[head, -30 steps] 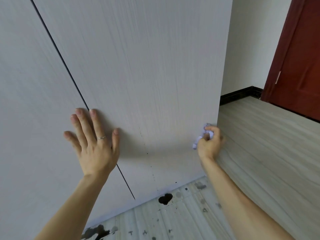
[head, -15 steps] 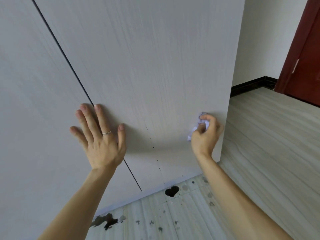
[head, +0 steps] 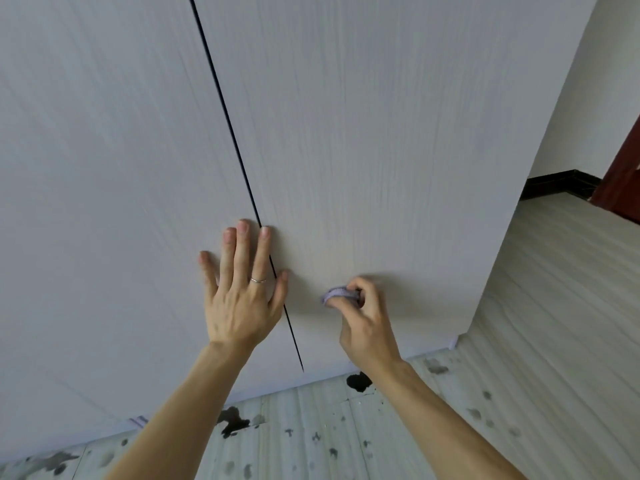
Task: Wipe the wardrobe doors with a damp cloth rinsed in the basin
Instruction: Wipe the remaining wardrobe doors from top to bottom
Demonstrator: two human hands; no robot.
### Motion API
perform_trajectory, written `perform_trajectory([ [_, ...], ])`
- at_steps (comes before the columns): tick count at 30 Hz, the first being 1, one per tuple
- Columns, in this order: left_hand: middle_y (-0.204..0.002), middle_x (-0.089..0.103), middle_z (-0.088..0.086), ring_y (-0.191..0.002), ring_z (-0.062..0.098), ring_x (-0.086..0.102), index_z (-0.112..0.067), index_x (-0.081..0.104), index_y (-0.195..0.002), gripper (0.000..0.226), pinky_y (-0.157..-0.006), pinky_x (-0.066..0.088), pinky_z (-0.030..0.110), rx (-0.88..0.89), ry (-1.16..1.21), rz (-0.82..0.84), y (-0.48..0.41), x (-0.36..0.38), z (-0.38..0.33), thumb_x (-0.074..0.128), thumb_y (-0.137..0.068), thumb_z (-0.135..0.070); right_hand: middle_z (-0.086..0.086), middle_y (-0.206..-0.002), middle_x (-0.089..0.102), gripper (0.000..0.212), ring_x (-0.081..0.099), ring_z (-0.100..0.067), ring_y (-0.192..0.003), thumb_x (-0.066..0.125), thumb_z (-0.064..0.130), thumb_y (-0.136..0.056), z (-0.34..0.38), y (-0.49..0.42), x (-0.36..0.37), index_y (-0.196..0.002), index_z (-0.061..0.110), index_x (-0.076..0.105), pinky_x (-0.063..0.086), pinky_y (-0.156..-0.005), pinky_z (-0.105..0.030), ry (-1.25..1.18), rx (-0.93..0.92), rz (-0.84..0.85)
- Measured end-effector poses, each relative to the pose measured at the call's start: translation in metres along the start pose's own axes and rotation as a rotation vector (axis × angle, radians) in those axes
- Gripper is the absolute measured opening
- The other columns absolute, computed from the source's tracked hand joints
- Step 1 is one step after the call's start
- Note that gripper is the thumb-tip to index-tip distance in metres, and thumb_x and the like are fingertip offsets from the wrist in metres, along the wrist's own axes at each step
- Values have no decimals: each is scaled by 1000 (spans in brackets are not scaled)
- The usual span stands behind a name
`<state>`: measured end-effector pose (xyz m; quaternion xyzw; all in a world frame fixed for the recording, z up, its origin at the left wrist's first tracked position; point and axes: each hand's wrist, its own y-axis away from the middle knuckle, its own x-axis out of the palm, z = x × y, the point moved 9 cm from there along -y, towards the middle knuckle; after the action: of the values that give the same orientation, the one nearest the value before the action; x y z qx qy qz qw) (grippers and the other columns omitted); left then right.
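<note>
Single head-worn wide-angle view, close to the wardrobe doors (head: 363, 150), facing forward and down.

The camera looks from the person's head along both forearms, which enter at the bottom edge. The left hand (head: 242, 299) and the right hand (head: 367, 323), which holds a cloth (head: 341, 294), sit just below frame centre. The doors fill most of the frame and lean back with the downward tilt, and the seam (head: 227, 116) between them runs diagonally. The floor (head: 554, 306) shows along the bottom and right, with a dark red door (head: 623, 174) at the right edge.
</note>
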<state>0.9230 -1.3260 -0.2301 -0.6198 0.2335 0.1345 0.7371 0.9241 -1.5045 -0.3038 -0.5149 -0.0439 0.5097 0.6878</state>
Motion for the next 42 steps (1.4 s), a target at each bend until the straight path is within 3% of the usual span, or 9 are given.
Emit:
perform_trajectory([
  [4,-169,-5,2,-156,22,1,-19,7,-162,81,-123,1,55,38,-17,11,12,5,3,52,-99,-45,-7,-114,39,39,47,-4,-104,50,-22,-79,47,-72,-60,-97,3,74,40,-94,-14,-62,-28,-330],
  [7,-169,-4,2,-156,22,2,-16,9,-161,82,-123,0,54,63,-17,19,17,5,3,53,-98,-46,-10,-111,40,36,55,-25,-98,49,-15,-85,57,-107,-76,-98,7,75,49,-87,-30,-56,1,-444],
  [18,-168,13,6,-155,22,10,-14,17,-161,85,-123,4,54,44,-12,26,17,-3,6,60,-94,-43,4,-111,36,36,55,-29,-89,48,-10,-84,25,-30,-16,-96,13,74,50,-82,-41,20,-61,-37],
  [23,-169,1,2,-156,22,3,-15,9,-161,86,-124,-4,54,14,9,159,32,3,7,54,-94,-45,-4,-111,40,33,46,-8,-96,57,-12,-83,47,-99,-85,-98,10,75,43,-93,-17,-23,50,-378],
  [26,-169,-4,0,-156,22,-1,-16,4,-161,89,-124,-6,53,4,7,201,42,7,7,54,-93,-46,-5,-112,41,33,51,-15,-95,54,-10,-87,46,-111,-92,-99,13,76,48,-87,-26,-41,60,-448],
  [30,-169,-5,1,-156,24,0,-15,5,-161,92,-123,-5,54,-34,1,169,42,9,2,57,-92,-46,-10,-114,43,32,52,-27,-98,53,-13,-84,28,-37,-27,-95,9,75,44,-87,-26,58,-72,-228],
  [35,-169,-9,0,-156,24,-4,-16,0,-161,96,-122,-4,56,-66,35,176,46,14,0,58,-91,-46,-1,-117,50,53,55,-36,-111,55,-21,-76,-45,61,44,-104,20,71,45,-92,-34,58,217,281],
  [39,-169,-9,0,-156,24,-3,-17,0,-161,99,-121,-3,57,-48,29,127,50,20,1,62,-90,-46,-3,-115,51,41,56,-24,-107,55,-16,-83,-1,-1,-14,-103,13,76,39,-93,-20,0,5,-85],
  [42,-169,-11,0,-156,24,-6,-16,-1,-161,100,-121,-9,55,-50,35,85,54,27,0,59,-89,-48,-9,-113,45,37,55,-34,-92,56,-12,-87,16,-48,-53,-99,13,79,48,-78,-31,23,-26,-380],
])
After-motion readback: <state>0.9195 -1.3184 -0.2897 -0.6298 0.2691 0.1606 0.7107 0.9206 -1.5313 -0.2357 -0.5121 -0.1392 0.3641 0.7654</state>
